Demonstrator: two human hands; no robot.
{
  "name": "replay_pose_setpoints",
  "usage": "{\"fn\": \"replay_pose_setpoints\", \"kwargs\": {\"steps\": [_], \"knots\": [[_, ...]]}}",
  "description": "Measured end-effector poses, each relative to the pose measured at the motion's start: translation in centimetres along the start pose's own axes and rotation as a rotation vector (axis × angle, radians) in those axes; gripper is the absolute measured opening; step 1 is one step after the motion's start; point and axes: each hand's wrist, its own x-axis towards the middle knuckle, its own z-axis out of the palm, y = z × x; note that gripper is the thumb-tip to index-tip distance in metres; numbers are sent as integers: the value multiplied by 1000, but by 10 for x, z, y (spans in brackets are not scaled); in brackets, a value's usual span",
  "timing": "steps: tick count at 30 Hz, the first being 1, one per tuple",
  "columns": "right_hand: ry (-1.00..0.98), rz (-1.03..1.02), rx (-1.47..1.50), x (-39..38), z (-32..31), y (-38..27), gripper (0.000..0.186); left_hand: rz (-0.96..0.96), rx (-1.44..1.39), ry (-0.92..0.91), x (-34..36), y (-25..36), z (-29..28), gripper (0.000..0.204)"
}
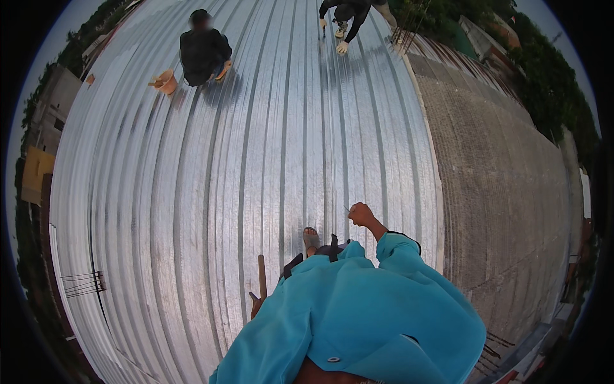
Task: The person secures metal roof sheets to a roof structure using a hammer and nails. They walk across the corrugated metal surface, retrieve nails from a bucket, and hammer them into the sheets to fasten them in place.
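My right hand is closed on a thin item, perhaps a nail, above the ribbed metal roofing. My left hand, mostly hidden by my turquoise shirt, is closed around an upright wooden handle; what the handle belongs to is out of sight. My sandaled foot stands on the roofing.
A crouching person is beside an orange bucket at upper left; another gloved person bends over the roofing at the top. A textured roof section runs along the right. Rebar sticks out at left, near trees and buildings.
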Motion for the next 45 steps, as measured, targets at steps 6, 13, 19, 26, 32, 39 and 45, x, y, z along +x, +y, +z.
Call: {"fn": "replay_pose_setpoints", "kwargs": {"steps": [6, 13, 19, 26, 32, 39, 45], "knots": [[17, 225, 157, 63, -1, 36, 22, 72, -42, 46, 17, 48, -42, 25], [-109, -42, -212, 95, 23, 54, 19, 7, -27, 8, 56, 83, -84, 20], [-136, -168, -423, 104, -28, -6, 13, -22, 61, -5, 123, 64, -113, 19], [-209, 1, -444, 166, -33, 12, 26, 192, 175, 0, 207, 112, -209, 19], [62, -118, -290, 270, -104, -81, 14, 113, 34, 22, 264, 160, -305, 19], [243, -91, 139, 349, -128, -165, 21, -44, -87, -27, 330, 173, -362, 28], [210, -63, 65, 361, -115, -174, 16, -71, 128, -83, 358, 137, -359, 29]]}}
